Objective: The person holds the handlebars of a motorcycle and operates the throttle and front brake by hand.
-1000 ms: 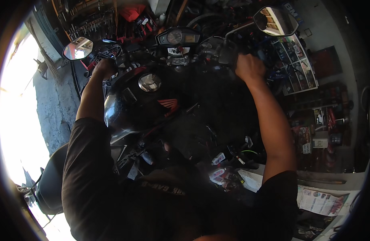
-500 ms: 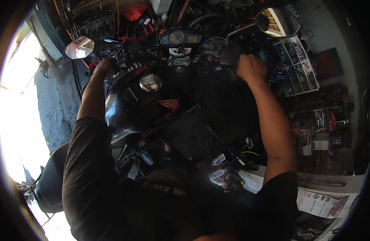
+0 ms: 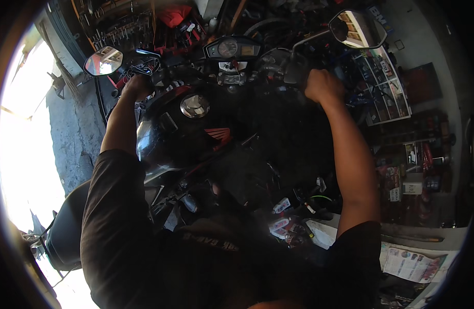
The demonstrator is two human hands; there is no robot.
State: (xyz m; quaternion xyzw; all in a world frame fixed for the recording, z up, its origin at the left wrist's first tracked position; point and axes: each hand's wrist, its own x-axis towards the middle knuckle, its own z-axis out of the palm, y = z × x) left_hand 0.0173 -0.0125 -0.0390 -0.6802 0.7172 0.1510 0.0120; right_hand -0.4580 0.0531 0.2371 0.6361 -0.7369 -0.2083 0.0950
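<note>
Both clenched on motorbike (image 3: 190, 147) grips, which are mostly hidden: L hand (image 3: 137, 87) nr L mirror (image 3: 103, 61), R hand (image 3: 323, 86) nr R mirror (image 3: 358, 29). Bike's directly in front of the person, dark tank (image 3: 162, 131) w/ round silver cap (image 3: 195, 106) btwn forearms (image 3: 348, 149). Instr. cluster (image 3: 232, 48) top ctr, a bit L of R hand. Tools (image 3: 121, 31) up L, printed sheet (image 3: 412, 261) lower R.

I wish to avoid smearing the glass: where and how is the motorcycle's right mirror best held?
Probably by the outer rim of the right mirror, coming from the person's right. That rim stands free, whereas the thin stem joins on the left, and the broad glass faces the person, so gripping only the edge should spare it.
</note>
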